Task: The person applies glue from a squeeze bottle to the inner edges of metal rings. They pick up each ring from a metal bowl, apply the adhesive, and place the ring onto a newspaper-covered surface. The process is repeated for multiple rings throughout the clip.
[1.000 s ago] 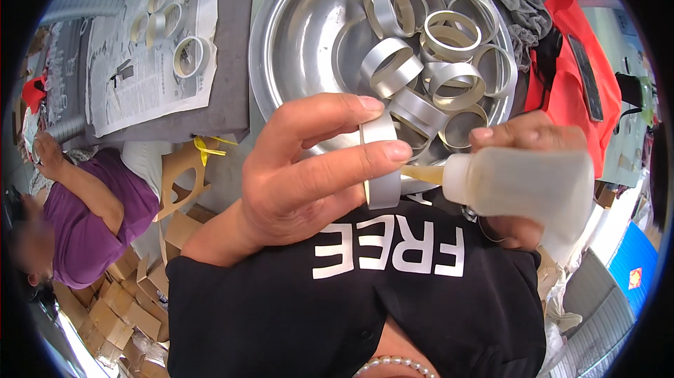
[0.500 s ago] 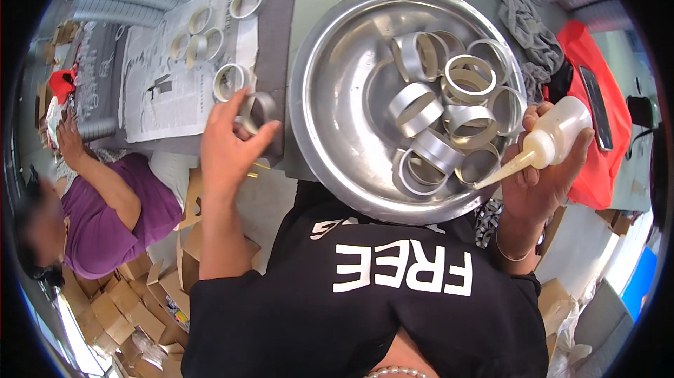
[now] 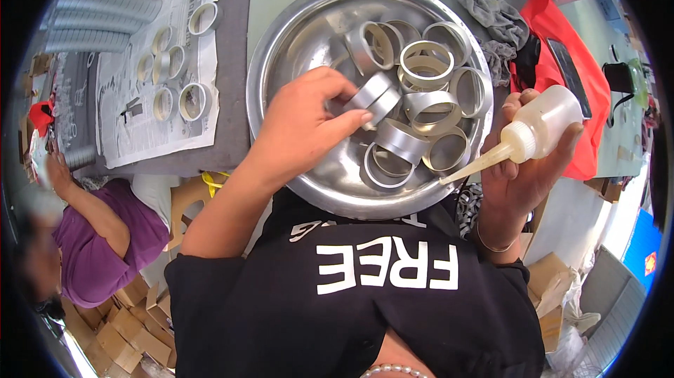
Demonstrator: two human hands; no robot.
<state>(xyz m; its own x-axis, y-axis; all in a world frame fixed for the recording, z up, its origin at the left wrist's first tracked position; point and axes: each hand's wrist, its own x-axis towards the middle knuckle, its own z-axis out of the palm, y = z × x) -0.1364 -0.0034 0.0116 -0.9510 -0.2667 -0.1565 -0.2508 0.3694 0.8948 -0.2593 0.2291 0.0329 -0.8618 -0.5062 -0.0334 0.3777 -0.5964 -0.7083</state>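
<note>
My left hand (image 3: 302,121) reaches over a wide steel basin (image 3: 277,41). Its thumb and fingers close around the rim of a silver metal ring (image 3: 375,99) among the others in there. Several more such rings, like the pale-edged ring (image 3: 426,63), lie piled in the basin's right half. At the basin's right, my right hand (image 3: 516,174) is wrapped around a translucent squeeze bottle (image 3: 551,121). Its long tapered nozzle (image 3: 481,162) points left and down, with the tip over the basin's near right rim.
On a newspaper (image 3: 116,128) to the left stand several rings (image 3: 194,102). Ribbed silvery tubes (image 3: 105,12) are stacked behind. Right of the basin are a grey rag (image 3: 491,5), a red bag (image 3: 590,146) and a phone (image 3: 569,76). A person in purple (image 3: 116,241) works at the left.
My left hand has let go of a ring on the newspaper and moved right to a ring in the basin. The right hand still holds the bottle. The whole view has shifted.
</note>
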